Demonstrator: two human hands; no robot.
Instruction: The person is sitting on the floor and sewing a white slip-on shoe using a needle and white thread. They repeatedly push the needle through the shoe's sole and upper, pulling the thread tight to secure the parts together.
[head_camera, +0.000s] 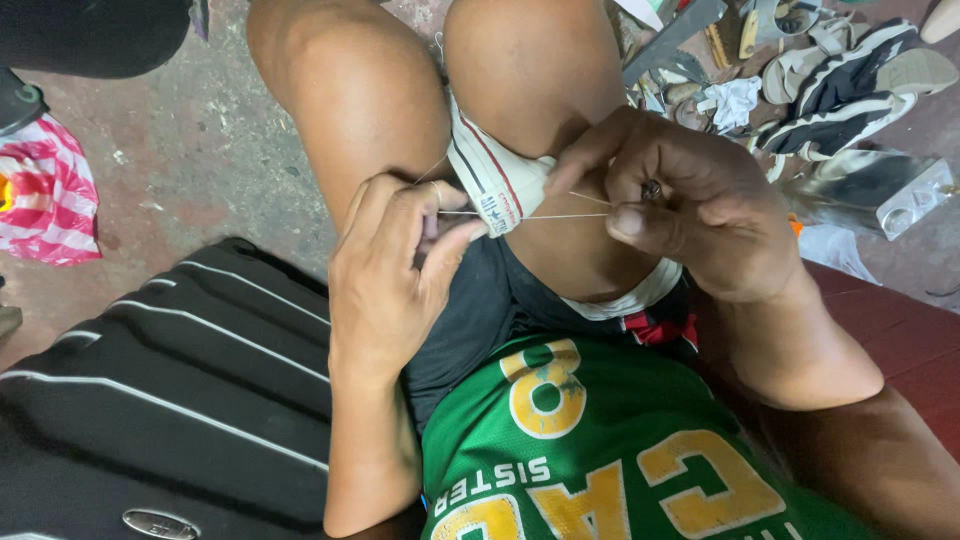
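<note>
A white sneaker (495, 180) with red and dark stripes on its rubber edge is clamped between my knees, sole side toward me. My left hand (395, 270) pinches a thin pale thread (560, 216) at the shoe's heel end. My right hand (690, 205) grips the shoe's right side, with a small dark tool, maybe an awl, pinched in its fingers, and the thread runs taut between the two hands across the rubber edge. I wear a green jersey with yellow print and dark shorts.
A black ribbed case (170, 390) lies at my left. A red-and-white striped plastic bag (50, 195) sits on the concrete floor at far left. Sandals and shoes (850, 80), a crumpled white rag (730, 100), tools and clear plastic packaging (900, 195) are piled at upper right.
</note>
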